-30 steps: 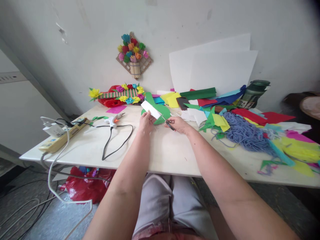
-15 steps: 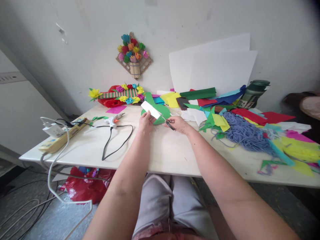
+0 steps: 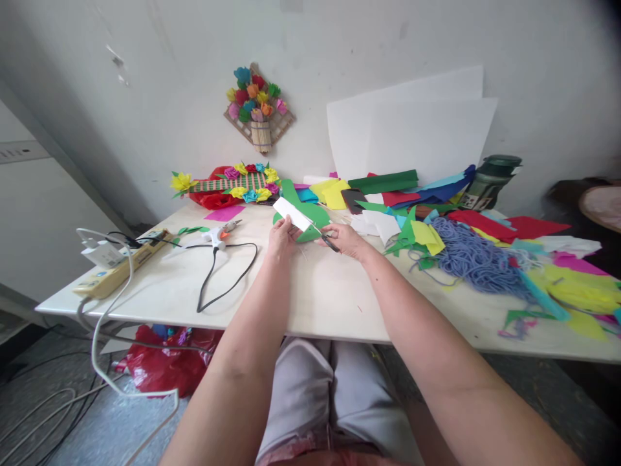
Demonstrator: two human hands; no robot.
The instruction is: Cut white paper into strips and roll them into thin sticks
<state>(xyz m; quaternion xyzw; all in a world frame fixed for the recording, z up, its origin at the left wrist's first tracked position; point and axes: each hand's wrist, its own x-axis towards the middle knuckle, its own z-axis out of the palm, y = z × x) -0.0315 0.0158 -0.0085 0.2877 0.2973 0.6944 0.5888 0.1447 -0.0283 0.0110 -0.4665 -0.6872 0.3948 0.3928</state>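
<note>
My left hand (image 3: 283, 235) grips a white strip of paper (image 3: 292, 213) by its near end, holding it above the white table (image 3: 320, 294). Small black-handled scissors (image 3: 328, 241) are in my right hand (image 3: 345, 240), their blades meeting the right edge of the strip. Behind the strip lies a green paper shape (image 3: 310, 213) on the table. Both forearms reach out from the bottom of the view over my lap.
A white glue gun (image 3: 217, 235) with a black cord lies left of my hands, a power strip (image 3: 119, 272) farther left. Coloured paper scraps (image 3: 422, 234) and blue yarn (image 3: 473, 259) cover the right side. A phone (image 3: 354, 199), a dark bottle (image 3: 490, 182) and paper-flower pieces (image 3: 233, 183) stand at the back.
</note>
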